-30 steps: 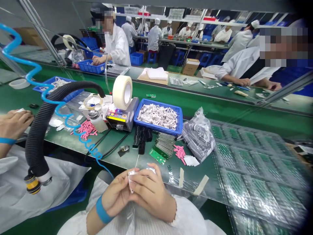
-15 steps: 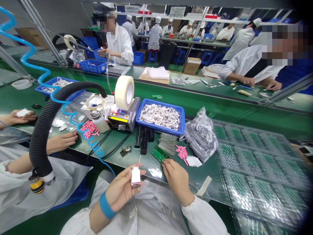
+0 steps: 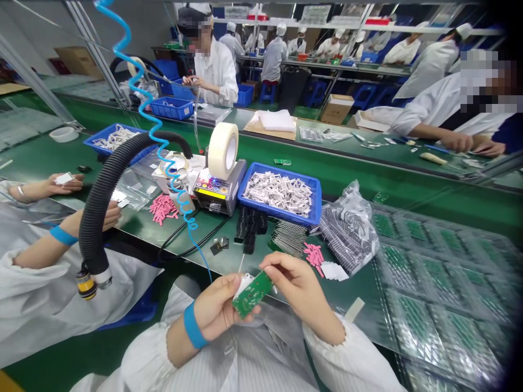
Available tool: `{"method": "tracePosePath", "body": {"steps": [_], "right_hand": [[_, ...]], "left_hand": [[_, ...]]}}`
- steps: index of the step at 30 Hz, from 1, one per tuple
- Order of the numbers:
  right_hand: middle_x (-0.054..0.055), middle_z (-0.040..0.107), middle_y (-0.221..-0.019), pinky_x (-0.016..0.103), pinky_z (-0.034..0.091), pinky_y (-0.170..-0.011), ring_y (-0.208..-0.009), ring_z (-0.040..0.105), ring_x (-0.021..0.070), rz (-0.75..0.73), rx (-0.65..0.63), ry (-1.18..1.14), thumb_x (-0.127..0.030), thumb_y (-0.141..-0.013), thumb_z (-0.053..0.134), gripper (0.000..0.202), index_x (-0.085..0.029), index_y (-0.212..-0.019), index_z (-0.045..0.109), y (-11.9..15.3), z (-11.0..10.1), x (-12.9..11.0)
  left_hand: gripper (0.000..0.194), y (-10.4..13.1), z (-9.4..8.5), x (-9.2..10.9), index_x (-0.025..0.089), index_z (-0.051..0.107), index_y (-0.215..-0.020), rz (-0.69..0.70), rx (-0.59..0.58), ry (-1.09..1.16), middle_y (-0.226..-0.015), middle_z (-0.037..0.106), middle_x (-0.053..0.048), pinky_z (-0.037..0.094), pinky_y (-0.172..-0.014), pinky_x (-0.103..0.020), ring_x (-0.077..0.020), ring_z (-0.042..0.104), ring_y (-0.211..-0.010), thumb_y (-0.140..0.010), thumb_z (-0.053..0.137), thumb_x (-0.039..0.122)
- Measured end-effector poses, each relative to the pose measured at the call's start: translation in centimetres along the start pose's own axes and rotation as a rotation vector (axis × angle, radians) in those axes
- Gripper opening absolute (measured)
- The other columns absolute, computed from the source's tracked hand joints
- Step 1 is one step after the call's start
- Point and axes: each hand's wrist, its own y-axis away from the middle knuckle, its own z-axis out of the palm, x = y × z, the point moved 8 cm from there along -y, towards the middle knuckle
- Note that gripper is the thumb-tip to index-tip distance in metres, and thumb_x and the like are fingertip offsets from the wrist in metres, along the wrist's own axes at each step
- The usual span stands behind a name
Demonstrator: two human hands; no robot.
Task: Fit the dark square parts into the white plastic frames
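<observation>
Left hand [image 3: 218, 310] is clamped on a white case [image 3: 245, 280], just in front of the body. Right hand [image 3: 292, 280] pinches the upper end of a green board [image 3: 255, 294], tilted, its lower end at the left fingers. Board overlaps the case from where I watch; can't tell if they touch.

Both hands are at the bench [image 3: 224, 264] edge. I get open room on the strip between that edge and the pink strips [image 3: 314, 256]. Tape strip [image 3: 354, 309] sits at the edge, right. Left side: blue coil [image 3: 134, 79] and black hose [image 3: 96, 218] block me, hose end hanging past the edge.

Beyond the hands: board stack [image 3: 288, 237], black strips [image 3: 250, 231]. Clear trays [image 3: 433, 277] wall off the right. Farther: bag [image 3: 349, 228], blue bin [image 3: 315, 209], dispenser [image 3: 218, 190]. Co-worker [image 3: 218, 68] across, far back.
</observation>
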Motion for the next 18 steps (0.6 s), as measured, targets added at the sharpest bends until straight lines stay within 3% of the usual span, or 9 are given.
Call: {"method": "tracePosePath", "body": {"steps": [8, 18], "right_hand": [[-0.001, 0.063, -0.068, 0.022, 0.042, -0.056, -0.060, 0.055, 0.0099, -0.116, -0.062, 0.046, -0.022, -0.087, 0.052, 0.015, -0.019, -0.079, 0.064, -1.5, 1.4, -2.1], [0.000, 0.058, -0.068, 0.021, 0.041, -0.056, -0.061, 0.055, 0.0099, -0.233, -0.178, 0.240, -0.020, -0.090, 0.047, 0.017, -0.020, -0.082, 0.062, -1.5, 2.4, -3.2]], "left_hand": [[0.040, 1.0, 0.7, 0.4, 0.010, 0.068, -0.079, 0.010, -0.126, -0.046, -0.067, 0.073, -0.008, 0.052, -0.043, -0.017, -0.0150, 0.067, -0.050, -0.065, 0.072, 0.047], [0.046, 0.8, 0.0, 0.6, 0.010, 0.069, -0.078, 0.036, -0.125, -0.104, -0.066, 0.072, -0.008, 0.050, -0.042, -0.018, -0.0155, 0.066, -0.049, -0.059, 0.073, 0.052]]}}
